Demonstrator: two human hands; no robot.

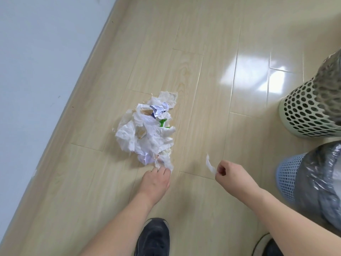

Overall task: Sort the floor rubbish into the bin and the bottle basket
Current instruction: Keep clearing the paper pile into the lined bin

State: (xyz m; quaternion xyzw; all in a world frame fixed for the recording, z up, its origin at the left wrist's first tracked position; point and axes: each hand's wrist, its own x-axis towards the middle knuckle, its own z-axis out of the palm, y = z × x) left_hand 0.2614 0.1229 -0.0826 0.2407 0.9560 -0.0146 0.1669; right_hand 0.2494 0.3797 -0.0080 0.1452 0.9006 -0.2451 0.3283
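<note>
A dark shoe [154, 237] stands below the rubbish pile [147, 126]; left hand [156, 179] fingers touch its tissue edge, right hand [228, 172] pinches a paper scrap [210, 164] beside two lined baskets [310, 115].

Both hands reach down: left [156, 179] apparently pinching, right [227, 172] curled, pinching.

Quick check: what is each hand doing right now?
Left hand: fingertips at the edge of the tissue pile; grip cannot be told.
Right hand: pinching a paper scrap.
</note>
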